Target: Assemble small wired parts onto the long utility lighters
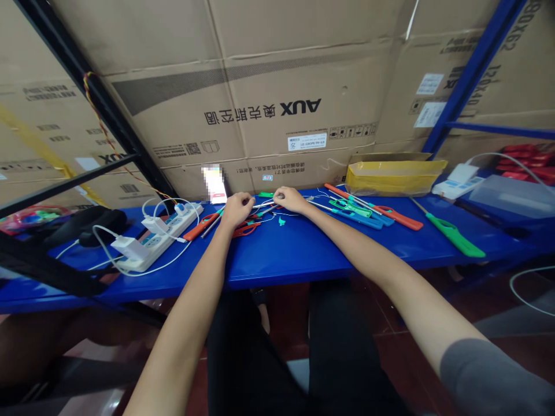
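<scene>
My left hand (238, 209) is over the far part of the blue table, its fingers curled together. Whatever they pinch is too small to make out. My right hand (291, 200) is a short way to the right, with thumb and fingertips closed; thin metal shows by them, but I cannot tell what they hold. Around and beneath both hands lie stick lighters and their loose parts, among them a red-orange lighter handle (246, 230) and a small green piece (281, 221). An orange lighter (202, 226) lies left of my left hand.
More lighters lie to the right: a blue one (358, 219), an orange one (399, 218) and a green one (455, 236). A yellow-taped box (395, 176) stands behind them. On the left are a lit phone (215, 186) and a power strip (167, 236) with chargers and cables.
</scene>
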Demonstrator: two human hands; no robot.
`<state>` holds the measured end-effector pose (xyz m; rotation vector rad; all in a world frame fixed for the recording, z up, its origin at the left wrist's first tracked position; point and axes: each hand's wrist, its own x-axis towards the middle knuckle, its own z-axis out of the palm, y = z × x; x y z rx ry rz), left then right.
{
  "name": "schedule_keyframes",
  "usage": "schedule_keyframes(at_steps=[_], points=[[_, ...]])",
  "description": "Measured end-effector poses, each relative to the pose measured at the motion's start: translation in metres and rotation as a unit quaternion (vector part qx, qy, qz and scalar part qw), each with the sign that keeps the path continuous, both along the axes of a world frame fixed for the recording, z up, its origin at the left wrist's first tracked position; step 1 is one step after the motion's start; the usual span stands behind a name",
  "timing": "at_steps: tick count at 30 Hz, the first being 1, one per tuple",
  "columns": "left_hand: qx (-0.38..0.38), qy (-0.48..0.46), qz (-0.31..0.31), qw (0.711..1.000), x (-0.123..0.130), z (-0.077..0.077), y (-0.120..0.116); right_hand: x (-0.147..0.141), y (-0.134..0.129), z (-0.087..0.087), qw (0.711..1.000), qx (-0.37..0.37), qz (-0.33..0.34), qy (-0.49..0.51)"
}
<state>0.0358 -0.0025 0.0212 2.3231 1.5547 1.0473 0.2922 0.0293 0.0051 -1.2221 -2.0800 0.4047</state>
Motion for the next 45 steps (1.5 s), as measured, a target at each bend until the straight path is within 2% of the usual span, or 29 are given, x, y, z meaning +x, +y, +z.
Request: schedule_keyframes(at_steps=[7,15,23,32,45], points=[[0.077,0.078,-0.098,0.989,0.021,-0.006,-0.004,-0.006,0.000,-0.007,0.998,0.034,0.048,0.023],[0.119,0.097,-0.091,0.984,0.016,-0.015,0.006,-0.008,0.014,-0.017,0.990,0.046,0.129,0.033],[0.139,0.103,-0.091,0.981,0.017,-0.016,0.006,-0.007,0.024,-0.026,0.989,0.057,0.128,0.048],[0.139,0.108,-0.086,0.981,0.016,-0.015,0.004,-0.008,0.018,-0.023,0.987,0.097,0.118,0.053],[0.138,0.080,-0.082,0.984,0.015,-0.017,0.005,-0.009,0.010,-0.018,0.990,0.076,0.099,0.072]])
